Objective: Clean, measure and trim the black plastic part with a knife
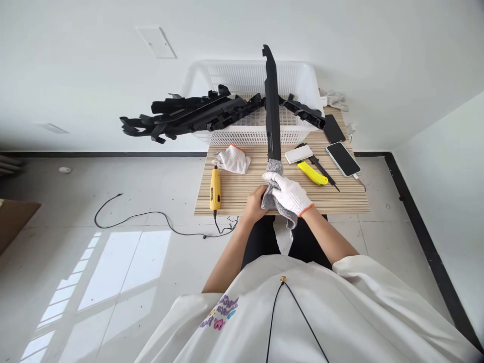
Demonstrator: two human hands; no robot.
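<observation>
A long black plastic trim piece (272, 101) points away from me, its far end raised over the basket. My right hand (290, 194), in a white knitted glove with an orange cuff, is closed on a grey cloth (275, 166) wrapped around the near part of that piece. Bare and closed, my left hand (255, 205) grips the trim piece's near end at the table's front edge; the cloth hides some of its fingers.
Several black plastic parts (212, 113) lie across a white basket (242, 135) at the back of the slatted table (242, 194). A yellow rotary tool (215, 189) and a white glove (234, 160) lie left. To the right are a yellow utility knife (312, 173), a white block (298, 154) and a phone (343, 159).
</observation>
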